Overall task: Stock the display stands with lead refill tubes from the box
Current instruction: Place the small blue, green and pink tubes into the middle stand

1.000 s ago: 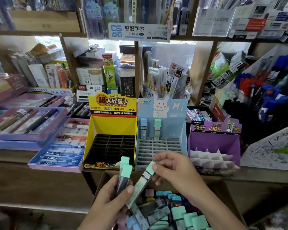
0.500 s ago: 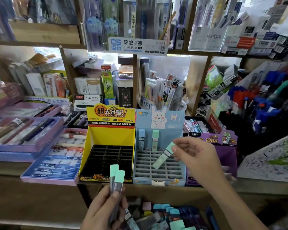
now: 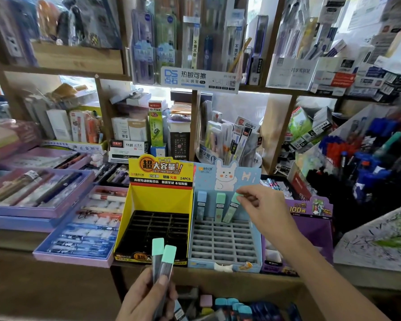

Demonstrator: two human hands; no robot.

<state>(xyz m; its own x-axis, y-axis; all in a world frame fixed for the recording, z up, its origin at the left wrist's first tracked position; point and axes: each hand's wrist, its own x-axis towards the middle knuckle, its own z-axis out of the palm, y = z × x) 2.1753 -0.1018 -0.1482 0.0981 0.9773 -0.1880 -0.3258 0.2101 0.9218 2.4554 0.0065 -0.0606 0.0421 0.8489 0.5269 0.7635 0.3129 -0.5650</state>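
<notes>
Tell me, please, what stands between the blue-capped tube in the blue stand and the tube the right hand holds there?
One upright green-capped tube, in the head view, between the blue-capped tube and the tilted tube that the right hand pinches.

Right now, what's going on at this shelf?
A person is stocking a shop display. The right hand pinches a mint-capped lead refill tube by its cap, tilted, its lower end at the back row of the pale blue cardboard stand with the rabbit, beside two upright tubes. The left hand grips two more mint-capped tubes lower down.
</notes>
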